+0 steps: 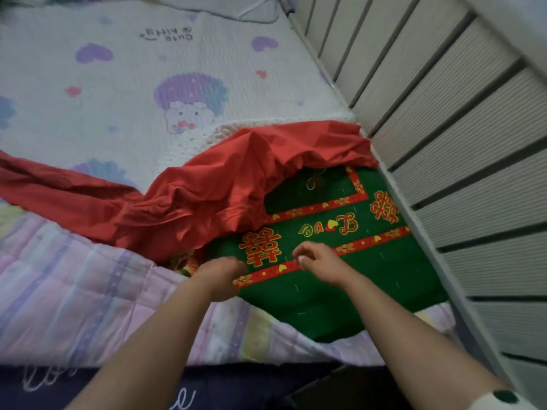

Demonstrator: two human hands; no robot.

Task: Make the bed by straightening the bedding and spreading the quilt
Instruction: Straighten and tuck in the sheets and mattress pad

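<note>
A green quilt with red bands and gold-red characters lies at the bed's near right corner. A crumpled red sheet is bunched over its far edge and trails off to the left. My left hand is curled on the quilt's left edge, where the green cloth meets the pink striped blanket. My right hand hovers over the red band, its fingers bent, and pinches the fabric there. A white mattress pad with purple cartoon prints covers the far part of the bed.
A grey slatted wall panel runs along the bed's right side, tight against the quilt. A pale pillow lies at the far end. A dark printed cloth hangs along the near edge below my arms.
</note>
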